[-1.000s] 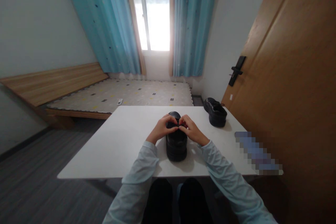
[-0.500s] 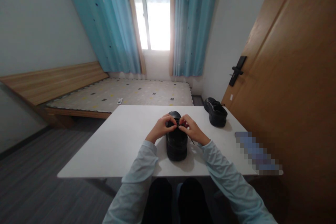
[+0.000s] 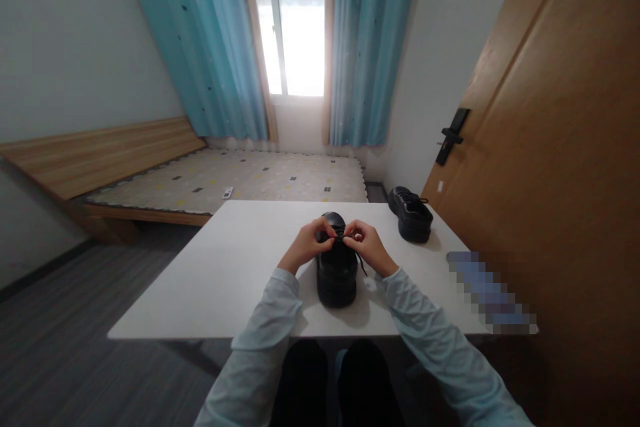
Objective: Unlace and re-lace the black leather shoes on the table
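Observation:
A black shoe (image 3: 337,283) stands on the white table (image 3: 225,280) in front of me, toe pointing away and heel nearest me. My left hand (image 3: 311,242) pinches the shoe's black lace over the tongue area, from the left. From the right, my right hand (image 3: 366,243) pinches the lace as well, its fingertips a little apart from the left ones. A loose lace end (image 3: 362,265) hangs down on the shoe's right side. The second black shoe (image 3: 414,217) rests near the table's far right corner, with its laces on top.
At the table's right edge lies a blurred bluish item (image 3: 490,290). Beyond the table is a bed (image 3: 270,177) with a small white object (image 3: 228,193) on it. A wooden door (image 3: 560,147) with a black handle stands at the right.
My right hand has shifted slightly to the right, widening the gap between the fingertips. The loose lace end now hangs closer to the shoe's side.

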Demonstrator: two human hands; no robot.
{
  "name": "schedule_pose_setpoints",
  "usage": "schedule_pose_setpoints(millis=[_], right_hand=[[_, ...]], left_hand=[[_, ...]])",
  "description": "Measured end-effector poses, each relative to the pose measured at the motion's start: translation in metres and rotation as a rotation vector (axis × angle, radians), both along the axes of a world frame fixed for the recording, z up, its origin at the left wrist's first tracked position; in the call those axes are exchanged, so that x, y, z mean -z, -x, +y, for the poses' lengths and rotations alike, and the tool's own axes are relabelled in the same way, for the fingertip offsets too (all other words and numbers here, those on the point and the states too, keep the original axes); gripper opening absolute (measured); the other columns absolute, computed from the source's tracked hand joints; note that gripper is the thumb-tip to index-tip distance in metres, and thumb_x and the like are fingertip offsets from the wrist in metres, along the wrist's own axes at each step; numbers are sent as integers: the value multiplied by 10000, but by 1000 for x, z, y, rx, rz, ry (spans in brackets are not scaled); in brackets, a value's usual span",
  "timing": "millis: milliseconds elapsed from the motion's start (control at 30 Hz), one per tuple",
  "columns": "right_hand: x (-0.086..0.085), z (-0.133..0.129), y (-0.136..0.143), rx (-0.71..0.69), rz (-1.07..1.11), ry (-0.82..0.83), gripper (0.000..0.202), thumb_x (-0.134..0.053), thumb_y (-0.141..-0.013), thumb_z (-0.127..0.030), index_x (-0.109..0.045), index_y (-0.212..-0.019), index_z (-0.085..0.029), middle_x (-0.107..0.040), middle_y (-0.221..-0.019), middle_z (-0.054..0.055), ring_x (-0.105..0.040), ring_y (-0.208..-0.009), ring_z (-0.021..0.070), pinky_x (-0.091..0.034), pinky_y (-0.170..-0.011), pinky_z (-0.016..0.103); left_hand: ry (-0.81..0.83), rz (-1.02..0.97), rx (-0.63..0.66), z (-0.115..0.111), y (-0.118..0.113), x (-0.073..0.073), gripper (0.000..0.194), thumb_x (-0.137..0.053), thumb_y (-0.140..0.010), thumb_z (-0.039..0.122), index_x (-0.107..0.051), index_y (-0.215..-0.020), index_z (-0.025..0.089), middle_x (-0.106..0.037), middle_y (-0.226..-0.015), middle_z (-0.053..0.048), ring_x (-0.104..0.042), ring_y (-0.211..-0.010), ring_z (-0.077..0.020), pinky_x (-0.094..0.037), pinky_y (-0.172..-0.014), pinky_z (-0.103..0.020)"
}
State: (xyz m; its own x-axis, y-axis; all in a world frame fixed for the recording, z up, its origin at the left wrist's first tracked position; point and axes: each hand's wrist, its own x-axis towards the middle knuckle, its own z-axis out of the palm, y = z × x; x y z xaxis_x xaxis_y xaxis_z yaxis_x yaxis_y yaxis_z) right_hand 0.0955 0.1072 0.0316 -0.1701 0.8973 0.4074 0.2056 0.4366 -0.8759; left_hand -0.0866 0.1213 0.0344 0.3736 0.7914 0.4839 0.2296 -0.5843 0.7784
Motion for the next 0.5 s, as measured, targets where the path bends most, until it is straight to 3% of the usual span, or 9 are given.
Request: schedule_pose_setpoints(millis=[167, 333, 500], right_hand=[[-5, -6, 2, 48, 7, -114, 45, -580, -705, -151, -563, -741, -173, -626, -751, 12, -477, -610, 113, -391, -578, 249], [-11, -8, -5, -26, -133, -247, 260, -582, -721, -133, -608, -972, -194, -561, -875, 25, -478, -666, 120, -412, -599, 258], [-9, -7, -7, -115, -331, -321, 224, -611, -688, -107, -604, -894, -194, -496, -951, 50, -497, -812, 160, -434, -655, 280]], left_hand=[[34, -52, 71, -3, -2, -5, 186, -565, -645, 113, -479, -798, 176, -556, -758, 16, -543, -748, -131, -427, -740, -274], [55, -90, 110, -3, -2, -5, 194, -540, -627, 119, -470, -798, 178, -508, -765, 15, -506, -754, -133, -409, -734, -270], [76, -125, 122, -1, -1, -2, 199, -537, -630, 157, -472, -817, 181, -483, -771, 12, -483, -758, -137, -398, -726, -267]])
